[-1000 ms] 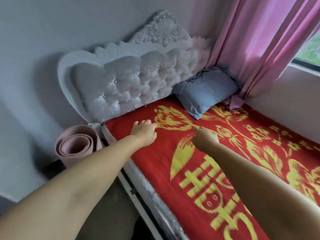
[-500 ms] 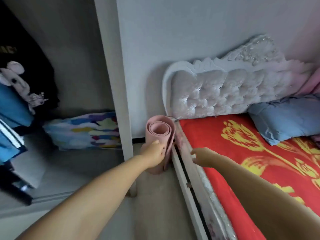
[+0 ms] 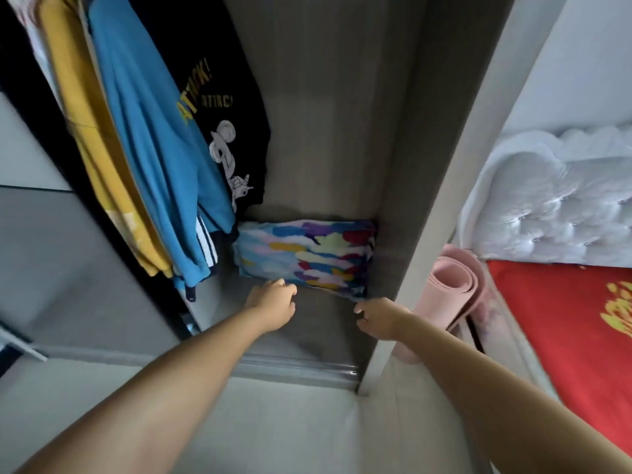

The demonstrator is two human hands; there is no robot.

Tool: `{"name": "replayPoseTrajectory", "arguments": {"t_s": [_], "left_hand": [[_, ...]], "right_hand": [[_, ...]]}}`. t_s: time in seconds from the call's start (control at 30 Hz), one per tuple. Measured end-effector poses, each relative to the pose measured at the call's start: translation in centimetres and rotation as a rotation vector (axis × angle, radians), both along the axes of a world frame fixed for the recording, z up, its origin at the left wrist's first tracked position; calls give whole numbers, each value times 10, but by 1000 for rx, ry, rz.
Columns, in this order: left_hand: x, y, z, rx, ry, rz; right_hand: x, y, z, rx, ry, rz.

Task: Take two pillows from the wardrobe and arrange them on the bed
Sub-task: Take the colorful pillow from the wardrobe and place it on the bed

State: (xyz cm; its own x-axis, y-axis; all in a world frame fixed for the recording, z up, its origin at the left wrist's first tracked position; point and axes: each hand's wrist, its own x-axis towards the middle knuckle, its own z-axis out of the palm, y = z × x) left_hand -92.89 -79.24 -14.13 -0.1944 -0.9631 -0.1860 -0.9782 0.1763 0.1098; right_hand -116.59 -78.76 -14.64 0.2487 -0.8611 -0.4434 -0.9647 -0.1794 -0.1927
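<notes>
A multicoloured patchy pillow (image 3: 304, 256) lies on the wardrobe floor (image 3: 318, 319), against the back and the right side panel. My left hand (image 3: 273, 302) reaches in just short of the pillow's front edge, fingers loosely curled, holding nothing. My right hand (image 3: 376, 318) is near the pillow's front right corner, fingers apart, also empty. The bed (image 3: 574, 323) with its red and yellow cover is at the right edge of the view.
Hanging clothes, a yellow top (image 3: 99, 138), a blue jacket (image 3: 154, 155) and a black printed shirt (image 3: 225, 107), fill the wardrobe's left side. A rolled pink mat (image 3: 448, 285) stands between the wardrobe's side panel (image 3: 441, 206) and the white tufted headboard (image 3: 554, 203).
My view has swung left from the bed to the open wardrobe. Both hands left the bed edge and mat and now reach inside toward the colourful pillow.
</notes>
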Motion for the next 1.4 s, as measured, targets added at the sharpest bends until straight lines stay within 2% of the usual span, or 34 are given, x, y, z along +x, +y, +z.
{"name": "replayPoseTrajectory", "arguments": {"t_s": [0.2,0.37,0.53,0.63,0.73,1.03,1.3,1.4], "left_hand": [[15,-56,-23,-1,-91,-112],[47,-132,-29,27,-107,-49],[74,-193,-55,62,-89,12],[88,-222,-86,127,-111,-22],[103,-254,-111,149,-101,-32],[128,-419,-211,186,-61,-211],[113,-501,-341,106,-92,-132],[109,-535,-367,-111,-52,-87]], "right_hand": [[19,-83,-17,-23,14,62],[35,-158,-34,-45,-37,59],[51,-226,-66,-161,-86,131],[64,-264,-92,-60,21,159],[78,-304,-110,27,24,115],[127,-425,-210,75,-9,-151],[109,-506,-317,-33,136,-155],[103,-543,-340,-127,183,-123]]}}
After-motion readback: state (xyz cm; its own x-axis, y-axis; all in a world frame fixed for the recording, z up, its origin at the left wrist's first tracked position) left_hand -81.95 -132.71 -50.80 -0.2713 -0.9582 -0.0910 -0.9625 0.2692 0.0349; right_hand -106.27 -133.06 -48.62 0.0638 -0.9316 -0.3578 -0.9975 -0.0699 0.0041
